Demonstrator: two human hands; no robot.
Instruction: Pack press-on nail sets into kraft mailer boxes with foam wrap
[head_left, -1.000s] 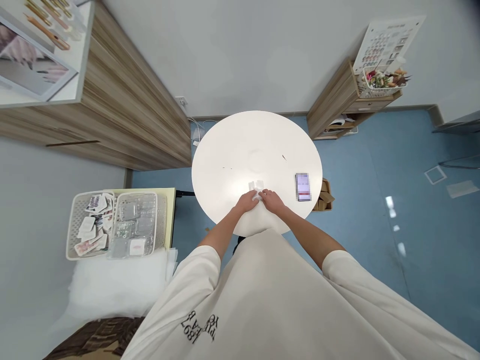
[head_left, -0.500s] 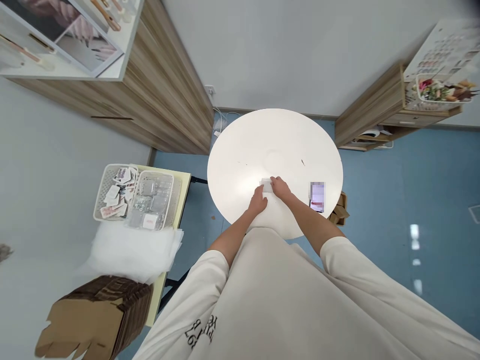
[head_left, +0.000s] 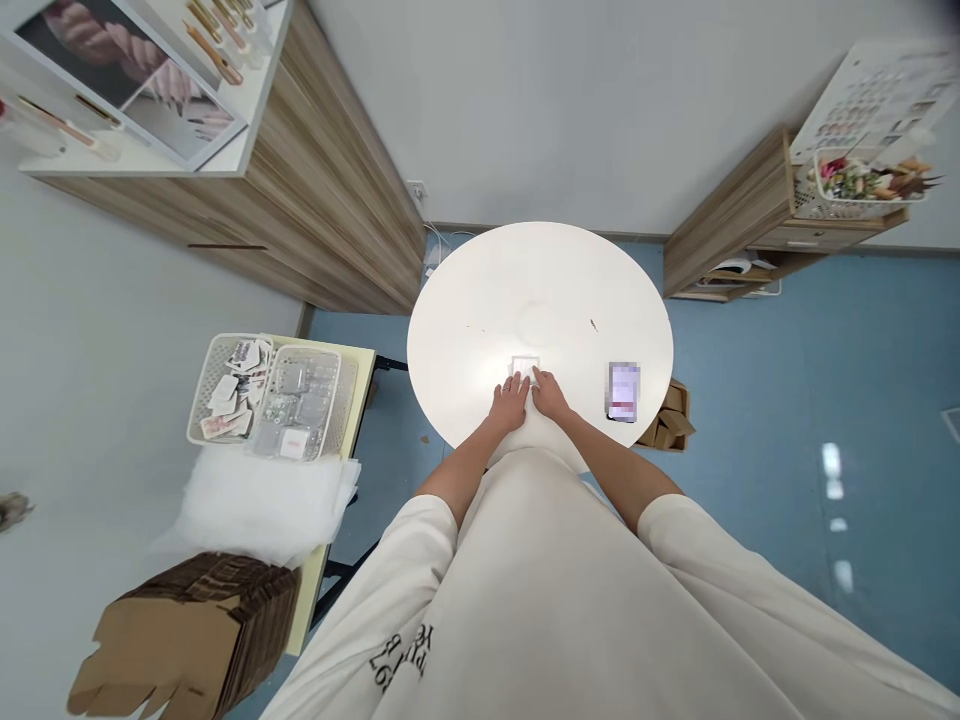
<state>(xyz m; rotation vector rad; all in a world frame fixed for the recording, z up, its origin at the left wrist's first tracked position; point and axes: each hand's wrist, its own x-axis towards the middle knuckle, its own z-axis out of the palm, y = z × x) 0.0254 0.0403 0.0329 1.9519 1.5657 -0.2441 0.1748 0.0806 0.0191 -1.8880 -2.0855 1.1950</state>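
Observation:
A small, flat, clear-and-whitish square packet [head_left: 525, 362] lies on the round white table [head_left: 480, 290], close to its near edge. My left hand [head_left: 510, 402] rests with its fingers stretched out over the packet's near left part, a ring showing on one finger. At the near right corner, my right hand [head_left: 552, 394] has its fingers bent together with a fingertip on the packet; its grip there is partly hidden. What the packet contains is too small to make out.
A phone [head_left: 623, 392] with a blurred screen lies on the table's right side. To the left, a yellow side table [head_left: 364, 365] bears white baskets [head_left: 339, 400] of cards and clear packets, white plastic sheets [head_left: 262, 500] and flattened cardboard boxes [head_left: 165, 640]. A box of cardboard [head_left: 670, 425] stands below right.
My right hand has drawn back from the packet's far right corner to its near side. My left hand has moved from the left edge onto the packet, fingers now extended. The view has shifted slightly.

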